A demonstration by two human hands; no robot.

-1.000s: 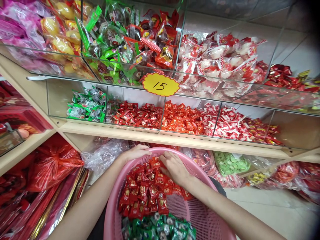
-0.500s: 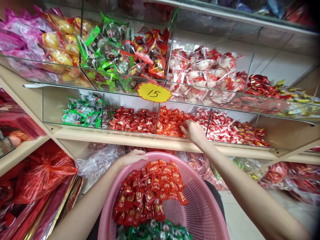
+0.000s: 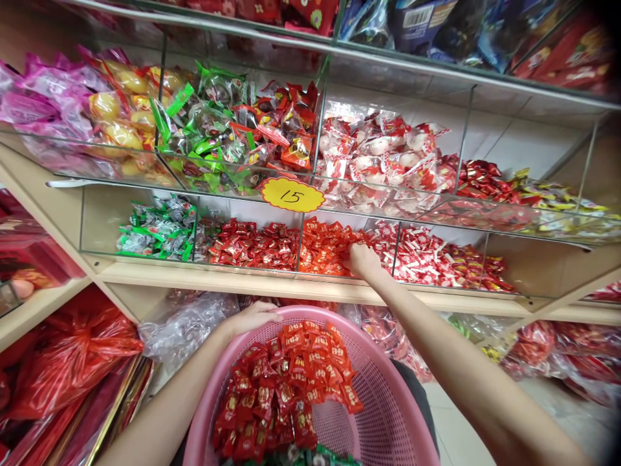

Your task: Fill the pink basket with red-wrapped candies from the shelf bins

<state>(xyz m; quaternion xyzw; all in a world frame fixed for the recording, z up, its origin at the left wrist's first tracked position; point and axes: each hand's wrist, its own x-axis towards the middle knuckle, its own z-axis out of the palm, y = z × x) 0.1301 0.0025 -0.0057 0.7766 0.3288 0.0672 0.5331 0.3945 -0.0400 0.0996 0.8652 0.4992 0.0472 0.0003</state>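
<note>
My left hand rests on the far left rim of a pink plastic basket, its fingers wrapped over the edge. In the basket lie red wrapped candies, orange-red ones and, at the bottom of the view, green ones. My right hand reaches into a lower shelf compartment, at the right side of a heap of orange-red candies. Its fingers are curled down against the candies; their tips are hidden, so what they hold cannot be made out.
Glass dividers split the shelf into compartments of green candies, red ones and red-white ones. A yellow price tag hangs above. Bagged goods lie below the wooden shelf edge. A red bag is at left.
The view has tilted up, so the shelves sit lower and more of the top shelf shows. My right hand stays at the orange-red candies, and my left hand remains on the basket rim.
</note>
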